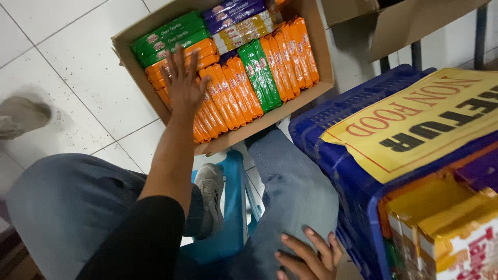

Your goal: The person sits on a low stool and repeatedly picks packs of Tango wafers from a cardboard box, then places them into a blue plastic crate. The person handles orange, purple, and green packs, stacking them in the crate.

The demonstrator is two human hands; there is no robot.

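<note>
The orange packets (pixel 220 98) are standing packed on edge in an open cardboard box (pixel 316 46) on the white tiled floor (pixel 78 62), in front of the person's knees. The left hand (pixel 184 85) is reaching out over them with its fingers spread wide, palm down, touching or just above their tops; it is gripping nothing. Beside the orange packets, green packets (pixel 262 75) are filling a narrow row in the middle, more green ones (pixel 168 36) are lying along the far left end, and purple and yellow packets (pixel 241 18) are sitting at the far side. The right hand (pixel 308 256) is resting flat and open on the person's jeans-clad right knee (pixel 290 192), holding nothing. Just beside that knee a blue plastic crate (pixel 337 150) is standing, with a yellow printed sheet (pixel 415 124) lying across its top and yellow cartons (pixel 446 228) showing inside. A blue stool (pixel 233 207) is showing between the legs.
</note>
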